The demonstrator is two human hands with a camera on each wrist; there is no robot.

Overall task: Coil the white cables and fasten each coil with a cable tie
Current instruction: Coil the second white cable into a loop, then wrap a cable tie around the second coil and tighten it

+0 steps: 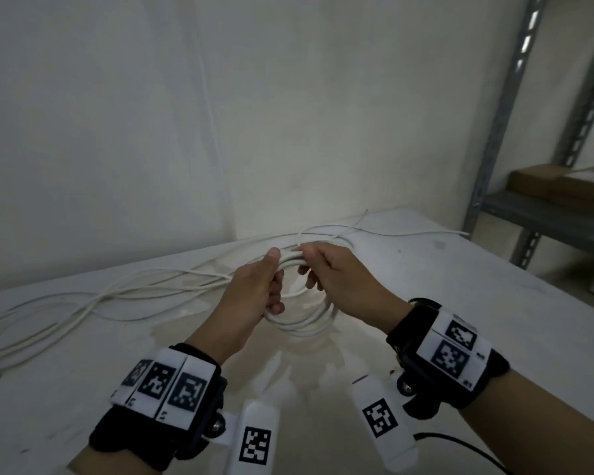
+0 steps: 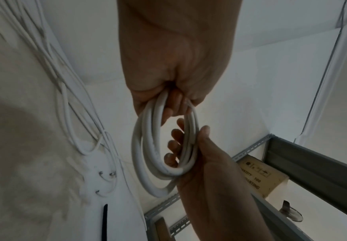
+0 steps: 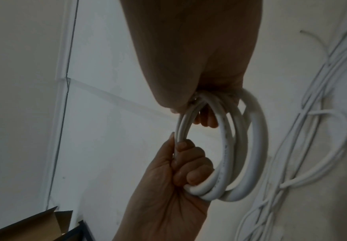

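A coil of thick white cable [image 1: 302,325] of several loops hangs upright just above the white table [image 1: 425,303]. My left hand [image 1: 263,286] grips the coil's left side with the fingers curled through the loops. My right hand [image 1: 323,265] pinches the top of the coil beside the left thumb. In the left wrist view the coil [image 2: 145,154] hangs from the left hand [image 2: 168,84], with the right hand [image 2: 201,156] wrapped round its far side. In the right wrist view the coil [image 3: 254,146] hangs from the right hand [image 3: 201,84], and the left hand [image 3: 180,171] clasps it. A black cable tie [image 2: 105,220] lies on the table.
Loose white cables [image 1: 100,296] sprawl over the left and back of the table, also seen as cables [image 3: 312,130] in the right wrist view. A grey metal shelf [image 1: 494,132] with a cardboard box [image 1: 556,186] stands at the right. A white wall runs behind the table.
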